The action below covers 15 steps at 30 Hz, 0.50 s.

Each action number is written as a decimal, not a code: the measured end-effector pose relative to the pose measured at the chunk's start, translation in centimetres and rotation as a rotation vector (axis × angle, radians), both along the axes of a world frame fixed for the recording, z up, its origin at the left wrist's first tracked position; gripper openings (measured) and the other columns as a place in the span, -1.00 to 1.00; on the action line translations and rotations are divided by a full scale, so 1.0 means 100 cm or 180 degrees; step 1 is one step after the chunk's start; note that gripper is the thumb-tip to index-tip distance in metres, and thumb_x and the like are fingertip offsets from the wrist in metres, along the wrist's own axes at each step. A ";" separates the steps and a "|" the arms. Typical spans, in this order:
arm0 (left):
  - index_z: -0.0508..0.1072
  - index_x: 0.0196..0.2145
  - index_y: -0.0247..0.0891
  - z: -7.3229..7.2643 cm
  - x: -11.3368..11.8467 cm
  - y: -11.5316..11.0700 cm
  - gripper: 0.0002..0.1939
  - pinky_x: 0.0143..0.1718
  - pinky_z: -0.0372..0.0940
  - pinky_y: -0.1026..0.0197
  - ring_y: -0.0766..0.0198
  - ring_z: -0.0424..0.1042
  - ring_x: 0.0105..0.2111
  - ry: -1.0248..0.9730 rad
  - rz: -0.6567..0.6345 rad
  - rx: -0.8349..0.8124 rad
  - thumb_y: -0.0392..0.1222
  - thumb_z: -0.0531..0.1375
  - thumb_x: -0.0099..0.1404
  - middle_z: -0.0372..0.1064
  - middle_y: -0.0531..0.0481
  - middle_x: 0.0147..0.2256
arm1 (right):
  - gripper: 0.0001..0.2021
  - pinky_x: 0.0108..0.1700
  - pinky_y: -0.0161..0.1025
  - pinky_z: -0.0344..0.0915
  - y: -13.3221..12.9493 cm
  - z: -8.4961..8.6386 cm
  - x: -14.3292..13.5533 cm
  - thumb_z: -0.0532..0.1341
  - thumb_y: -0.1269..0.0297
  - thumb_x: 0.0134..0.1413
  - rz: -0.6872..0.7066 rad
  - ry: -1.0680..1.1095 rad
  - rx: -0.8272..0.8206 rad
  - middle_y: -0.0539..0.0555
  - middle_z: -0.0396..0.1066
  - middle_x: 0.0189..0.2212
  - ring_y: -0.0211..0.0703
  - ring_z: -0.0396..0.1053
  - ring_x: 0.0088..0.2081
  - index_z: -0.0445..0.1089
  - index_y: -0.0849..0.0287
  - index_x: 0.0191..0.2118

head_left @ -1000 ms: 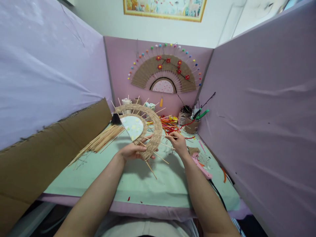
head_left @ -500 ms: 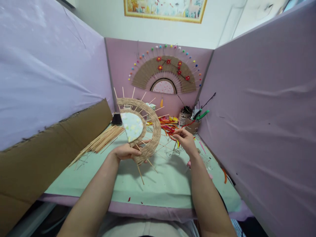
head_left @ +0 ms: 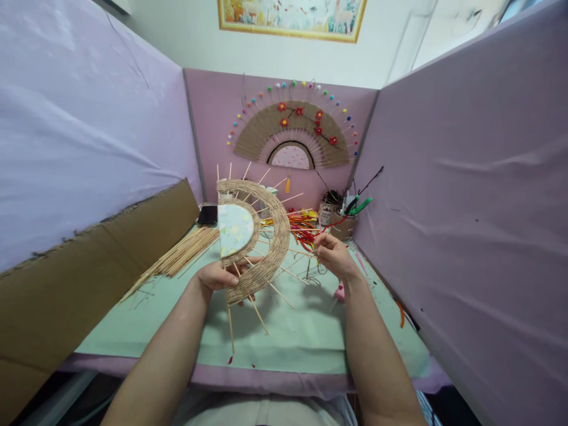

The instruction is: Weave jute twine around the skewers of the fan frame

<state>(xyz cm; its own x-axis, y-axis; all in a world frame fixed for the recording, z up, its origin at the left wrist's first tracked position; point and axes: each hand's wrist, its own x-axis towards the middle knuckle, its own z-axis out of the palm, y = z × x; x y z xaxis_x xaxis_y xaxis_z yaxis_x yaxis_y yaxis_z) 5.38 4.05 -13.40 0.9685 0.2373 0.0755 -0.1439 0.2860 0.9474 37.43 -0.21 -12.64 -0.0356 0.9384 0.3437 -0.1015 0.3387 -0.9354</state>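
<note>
My left hand (head_left: pixel 216 276) grips a half-round woven fan (head_left: pixel 280 239) by its lower part, thumb in front and fingers behind. Thin wooden sticks radiate through its twine-like band, and a pale floral half-disc (head_left: pixel 235 229) fills the centre. The fan is held up above the table with its straight side to the left. To the right of its curved edge, my right hand (head_left: pixel 333 255) is pinched closed near the stick ends. What lies between those fingertips is too small to make out. Behind that hand are red, orange and yellow strips (head_left: pixel 304 228).
Loose wooden sticks (head_left: pixel 175 254) lie at the left beside a cardboard panel (head_left: pixel 110 242). Containers at the back right hold green-handled pliers (head_left: pixel 362 206) and dark wires. A finished fan (head_left: pixel 252 133) hangs on the back panel. Something pink (head_left: pixel 339 292) is by my right wrist.
The fan has turned slightly clockwise, its lower end swinging left and down. My right hand stays pinched beside its curved edge. The whole view has shifted slightly.
</note>
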 end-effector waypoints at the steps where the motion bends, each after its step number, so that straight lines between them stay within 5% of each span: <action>1: 0.10 0.23 -0.20 0.001 0.001 -0.001 -0.21 -0.35 0.40 -0.01 -0.14 0.46 -0.21 0.0028 -0.0004 -0.0010 -0.32 0.24 0.05 0.43 -0.26 -0.11 | -0.81 -0.55 -0.38 -0.03 0.000 0.000 -0.002 0.29 0.27 -0.25 -0.0070 -0.0094 0.0015 -0.12 0.18 -0.61 -0.38 0.04 -0.60 0.32 0.15 -0.42; 7: 0.13 0.21 -0.21 0.002 0.010 -0.007 -0.19 -0.32 0.39 -0.02 -0.13 0.46 -0.19 0.0385 -0.0170 -0.0029 -0.29 0.28 0.01 0.41 -0.27 -0.08 | -0.80 -0.49 -0.34 0.06 0.003 -0.002 -0.017 0.31 0.20 -0.23 -0.0513 -0.0717 0.0217 -0.04 0.28 -0.57 -0.31 0.14 -0.53 0.43 0.19 -0.43; 15: 0.10 0.22 -0.21 -0.001 0.012 -0.006 -0.16 -0.32 0.38 -0.05 -0.15 0.45 -0.18 0.0311 -0.0241 -0.0101 -0.28 0.29 -0.01 0.41 -0.29 -0.09 | -0.69 -0.58 -0.37 -0.07 0.005 -0.002 -0.020 0.32 0.12 -0.19 -0.0066 0.0415 0.0008 -0.13 0.07 -0.65 -0.38 0.01 -0.63 0.37 0.14 -0.29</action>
